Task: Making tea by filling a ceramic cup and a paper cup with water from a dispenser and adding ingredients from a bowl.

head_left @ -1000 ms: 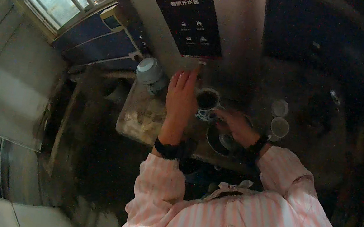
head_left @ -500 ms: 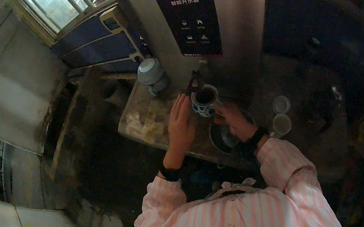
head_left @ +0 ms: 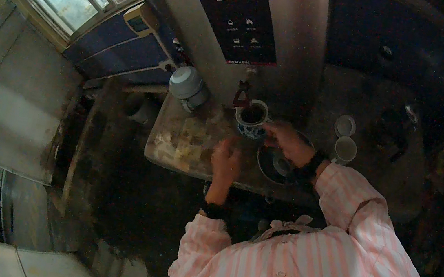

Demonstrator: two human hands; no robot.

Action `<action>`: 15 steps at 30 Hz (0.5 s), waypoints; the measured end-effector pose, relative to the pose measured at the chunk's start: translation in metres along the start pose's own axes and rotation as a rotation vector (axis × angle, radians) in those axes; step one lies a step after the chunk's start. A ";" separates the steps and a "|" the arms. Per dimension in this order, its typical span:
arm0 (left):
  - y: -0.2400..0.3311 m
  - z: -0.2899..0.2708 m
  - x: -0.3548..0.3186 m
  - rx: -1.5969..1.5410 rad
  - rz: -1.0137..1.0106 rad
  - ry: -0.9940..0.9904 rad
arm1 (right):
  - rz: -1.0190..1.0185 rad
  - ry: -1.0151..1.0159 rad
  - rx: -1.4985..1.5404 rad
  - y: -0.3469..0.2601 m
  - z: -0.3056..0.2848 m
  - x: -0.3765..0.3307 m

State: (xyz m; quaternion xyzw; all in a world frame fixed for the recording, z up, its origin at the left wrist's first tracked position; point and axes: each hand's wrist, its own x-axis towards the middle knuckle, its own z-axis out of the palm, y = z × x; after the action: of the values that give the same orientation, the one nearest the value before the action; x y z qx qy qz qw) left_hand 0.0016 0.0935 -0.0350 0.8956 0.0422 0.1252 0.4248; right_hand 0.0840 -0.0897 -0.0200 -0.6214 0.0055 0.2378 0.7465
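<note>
A white mug with a blue pattern [head_left: 249, 129] stands upright under the red-handled tap [head_left: 241, 96] of a tall steel water boiler [head_left: 303, 40]. Its inside looks dark. At the mug's right side, my right hand [head_left: 290, 145] is closed on the handle. My left hand [head_left: 227, 158] hovers to the lower left of the mug, apart from it. Motion smears its fingers, which look drawn in, and I see nothing clearly held there. Partly under my right hand and wrist lies a dark round bowl or pan [head_left: 268, 165].
A white cup [head_left: 345, 150] and a round whitish lid or cup [head_left: 345, 125] stand to the right on the worn counter [head_left: 173, 151]. A pale rounded container [head_left: 186, 83] sits at the counter's back left. The boiler rises behind the mug.
My left hand has drawn back toward me from beside the tap, and its fingers, straight before, now look bent. My right hand stays at the mug.
</note>
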 end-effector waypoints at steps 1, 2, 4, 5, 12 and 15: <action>0.006 -0.004 0.003 -0.042 0.052 0.077 | -0.004 -0.004 -0.016 -0.002 0.001 -0.001; 0.011 -0.008 0.007 -0.084 0.104 0.155 | -0.002 -0.008 -0.003 -0.003 0.001 -0.001; 0.031 -0.021 0.019 -0.048 0.241 0.290 | 0.004 -0.014 0.025 -0.003 0.002 -0.001; 0.046 -0.026 0.029 0.021 0.326 0.336 | 0.000 -0.009 0.027 -0.001 -0.004 0.000; 0.084 -0.053 0.063 0.435 0.629 0.212 | -0.017 -0.074 0.033 -0.006 -0.003 -0.001; 0.080 -0.047 0.067 0.395 0.589 0.215 | -0.019 -0.046 0.037 -0.007 0.001 0.000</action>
State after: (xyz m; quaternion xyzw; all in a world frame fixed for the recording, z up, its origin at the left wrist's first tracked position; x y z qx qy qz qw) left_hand 0.0521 0.0897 0.0679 0.9159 -0.1494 0.3248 0.1825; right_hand 0.0857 -0.0893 -0.0136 -0.6020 -0.0132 0.2445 0.7600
